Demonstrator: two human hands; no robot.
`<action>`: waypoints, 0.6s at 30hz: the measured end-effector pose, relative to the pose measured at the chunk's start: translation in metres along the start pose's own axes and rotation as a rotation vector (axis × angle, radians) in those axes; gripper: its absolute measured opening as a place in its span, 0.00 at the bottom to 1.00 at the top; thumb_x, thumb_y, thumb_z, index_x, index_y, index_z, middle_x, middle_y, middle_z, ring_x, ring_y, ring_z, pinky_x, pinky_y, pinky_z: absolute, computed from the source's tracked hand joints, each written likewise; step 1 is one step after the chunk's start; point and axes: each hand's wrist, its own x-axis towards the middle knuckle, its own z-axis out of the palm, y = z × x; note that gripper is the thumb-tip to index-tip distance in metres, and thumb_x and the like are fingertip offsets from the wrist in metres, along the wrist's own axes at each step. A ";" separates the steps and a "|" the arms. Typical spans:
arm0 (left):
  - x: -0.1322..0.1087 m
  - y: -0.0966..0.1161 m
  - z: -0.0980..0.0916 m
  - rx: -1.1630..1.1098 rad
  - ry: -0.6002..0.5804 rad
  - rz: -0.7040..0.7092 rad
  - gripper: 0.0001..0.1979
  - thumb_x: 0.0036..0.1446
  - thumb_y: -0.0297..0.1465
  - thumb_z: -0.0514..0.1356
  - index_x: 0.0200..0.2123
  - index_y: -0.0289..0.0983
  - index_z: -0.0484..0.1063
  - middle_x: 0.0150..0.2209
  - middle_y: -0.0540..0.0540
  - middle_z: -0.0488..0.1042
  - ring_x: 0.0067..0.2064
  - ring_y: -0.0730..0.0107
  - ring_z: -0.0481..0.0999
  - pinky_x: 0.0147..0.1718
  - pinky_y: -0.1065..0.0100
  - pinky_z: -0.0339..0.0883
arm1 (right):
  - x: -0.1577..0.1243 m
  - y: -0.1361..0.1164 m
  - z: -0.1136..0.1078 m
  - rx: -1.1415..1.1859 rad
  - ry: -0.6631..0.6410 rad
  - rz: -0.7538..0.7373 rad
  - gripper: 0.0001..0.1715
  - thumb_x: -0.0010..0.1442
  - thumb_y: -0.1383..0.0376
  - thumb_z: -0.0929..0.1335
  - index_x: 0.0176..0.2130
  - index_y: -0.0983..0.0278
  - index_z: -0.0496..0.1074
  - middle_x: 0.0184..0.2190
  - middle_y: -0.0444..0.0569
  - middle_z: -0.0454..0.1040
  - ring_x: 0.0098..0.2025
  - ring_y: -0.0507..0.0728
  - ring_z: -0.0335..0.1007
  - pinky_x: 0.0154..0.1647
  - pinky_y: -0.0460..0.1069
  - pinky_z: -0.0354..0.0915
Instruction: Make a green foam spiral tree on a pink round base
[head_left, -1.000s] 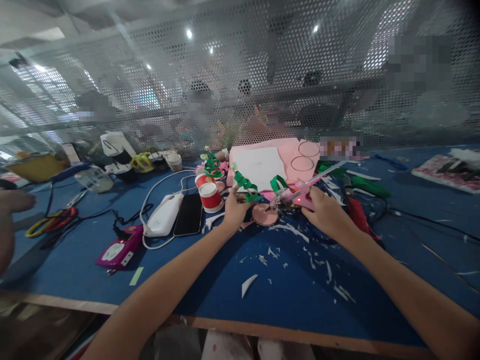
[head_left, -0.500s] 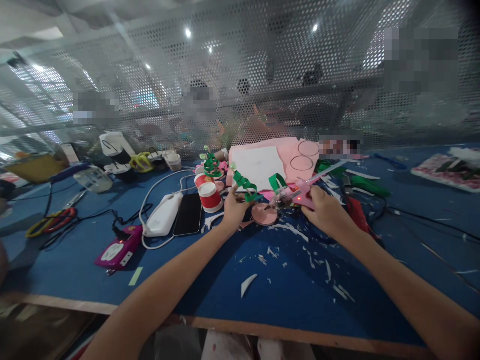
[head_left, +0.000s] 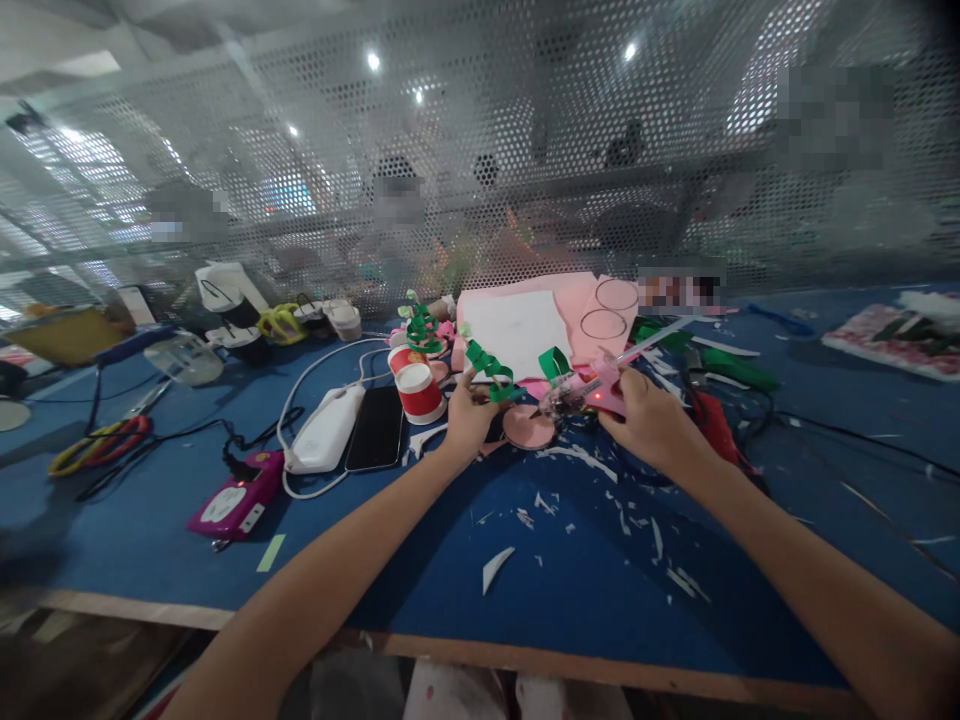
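Note:
My right hand (head_left: 649,410) is wrapped round a pink hot glue gun (head_left: 600,392), which has a small red light lit. A clear glue stick (head_left: 656,342) pokes out of its back, up and to the right. The gun's nozzle points left, over a round pink disc (head_left: 529,427). My left hand (head_left: 472,415) is closed at the base of a curled green paper strip (head_left: 487,362), just left of the disc; the fingertips are partly hidden. Behind the nozzle stands a loop of green strip (head_left: 554,362).
Left of my hands are red and white paper cups (head_left: 420,392), a black phone (head_left: 376,430), a white power bank (head_left: 327,430) and a purple power adapter (head_left: 238,495). White paper scraps (head_left: 497,570) litter the blue table. Pink and white sheets (head_left: 519,335) lie behind; scissors (head_left: 105,445) lie far left.
Both hands keep nearly the same places, with the glue gun's nozzle still over the disc. At the far left edge, another person's arm has moved out of view.

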 end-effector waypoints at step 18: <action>-0.001 0.003 0.002 0.030 0.015 0.014 0.31 0.34 0.23 0.67 0.47 0.35 0.67 0.21 0.55 0.72 0.27 0.72 0.73 0.34 0.68 0.69 | 0.001 -0.007 -0.002 -0.028 0.004 0.041 0.26 0.54 0.61 0.65 0.49 0.72 0.60 0.39 0.62 0.71 0.36 0.66 0.72 0.32 0.55 0.67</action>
